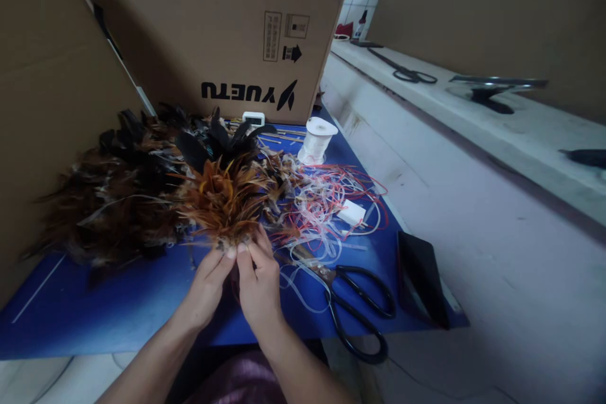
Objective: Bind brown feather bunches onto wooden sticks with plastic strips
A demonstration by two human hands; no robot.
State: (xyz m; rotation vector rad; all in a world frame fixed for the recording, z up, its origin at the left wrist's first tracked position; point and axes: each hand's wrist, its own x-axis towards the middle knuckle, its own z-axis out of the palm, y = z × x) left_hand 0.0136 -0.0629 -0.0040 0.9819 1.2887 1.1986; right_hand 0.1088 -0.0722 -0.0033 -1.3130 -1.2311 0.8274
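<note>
Orange-brown feathers in a fanned bunch (222, 199) stand up in front of me above the blue tabletop. My left hand (207, 281) pinches the bunch's base from the left, thumb and fingers closed. From the other side my right hand (258, 268) pinches the same base, the two thumbs almost touching. Exactly what lies between the fingertips is hidden. Behind and to the left spreads a large heap of brown and black feathers (127, 202). Black-handled scissors (360, 303) lie right of my right hand, their blades partly under clear cord.
Tangled red and clear cord (322, 202) lies to the right, with a white charger plug (351, 212) on it. Behind stands a white spool (316, 142). A dark phone (422, 278) rests near the table's right edge. A cardboard box (213, 25) walls the back; a ledge (454, 113) runs along the right.
</note>
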